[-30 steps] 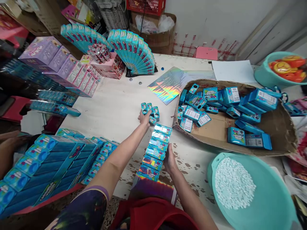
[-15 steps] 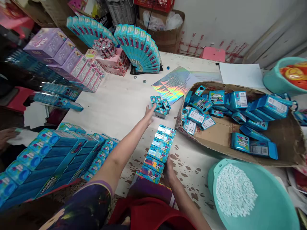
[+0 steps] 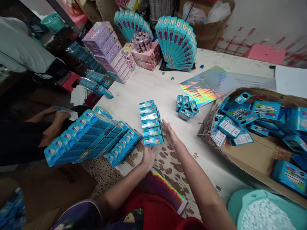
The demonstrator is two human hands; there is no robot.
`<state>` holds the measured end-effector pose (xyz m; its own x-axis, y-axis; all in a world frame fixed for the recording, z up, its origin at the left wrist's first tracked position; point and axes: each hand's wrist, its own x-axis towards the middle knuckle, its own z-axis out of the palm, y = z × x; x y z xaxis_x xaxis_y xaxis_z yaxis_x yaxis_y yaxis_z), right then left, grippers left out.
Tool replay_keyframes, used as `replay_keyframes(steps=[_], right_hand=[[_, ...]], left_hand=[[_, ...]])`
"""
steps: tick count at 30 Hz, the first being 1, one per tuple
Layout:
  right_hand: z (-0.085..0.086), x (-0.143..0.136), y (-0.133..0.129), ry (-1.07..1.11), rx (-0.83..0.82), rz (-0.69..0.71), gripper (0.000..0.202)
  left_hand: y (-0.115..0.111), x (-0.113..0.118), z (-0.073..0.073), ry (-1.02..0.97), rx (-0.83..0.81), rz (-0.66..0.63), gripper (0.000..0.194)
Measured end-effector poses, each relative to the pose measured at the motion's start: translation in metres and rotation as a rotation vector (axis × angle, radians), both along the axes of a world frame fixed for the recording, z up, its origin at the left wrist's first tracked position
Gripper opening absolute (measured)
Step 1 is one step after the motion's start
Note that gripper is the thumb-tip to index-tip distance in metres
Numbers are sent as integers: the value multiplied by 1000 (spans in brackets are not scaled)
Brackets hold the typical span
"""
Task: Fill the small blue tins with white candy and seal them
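Observation:
A row of several small blue candy boxes [image 3: 149,124] stands pressed together on the white table, their shiny narrow ends facing up. At the near end of the row is my left hand [image 3: 149,157], its fingers against the last box and their tips partly hidden. My right hand [image 3: 169,132] is open along the row's right side, fingers stretched out and close to the boxes; whether they touch cannot be made out. Beyond it stands a small cluster of blue boxes [image 3: 185,111] with round dark holes on top.
Stacked blue boxes [image 3: 81,137] line the table's left edge. A cardboard carton [image 3: 254,153] of loose blue boxes lies right, above a teal basin [image 3: 236,199] of white pieces. Fanned box displays [image 3: 177,41] and holographic sheets [image 3: 206,84] are at the back. A co-worker's hands [image 3: 57,116] hold something pale.
The row of boxes has moved left, beside the stacked boxes. My left hand has come back from the small cluster to the row's near end. My right hand has opened beside the row.

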<state>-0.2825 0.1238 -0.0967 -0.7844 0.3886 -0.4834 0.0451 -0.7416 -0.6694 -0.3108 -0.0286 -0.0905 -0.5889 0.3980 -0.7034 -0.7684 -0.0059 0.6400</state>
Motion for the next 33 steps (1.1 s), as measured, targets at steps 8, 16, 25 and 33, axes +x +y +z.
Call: replay_keyframes(steps=[8, 16, 25, 33], right_hand=[[-2, 15, -75, -259, -262, -258, 74], [2, -57, -57, -112, -280, -214, 68], [-12, -197, -24, -135, -131, 45, 85], [-31, -140, -77, -198, 8, 261, 83]], left_hand=[[-86, -17, 11, 763, -320, -424, 60], [-165, -11, -5, 756, -495, -462, 35], [-241, -18, -28, 672, -900, 15, 54], [-192, -54, -18, 214, -459, 230, 70]])
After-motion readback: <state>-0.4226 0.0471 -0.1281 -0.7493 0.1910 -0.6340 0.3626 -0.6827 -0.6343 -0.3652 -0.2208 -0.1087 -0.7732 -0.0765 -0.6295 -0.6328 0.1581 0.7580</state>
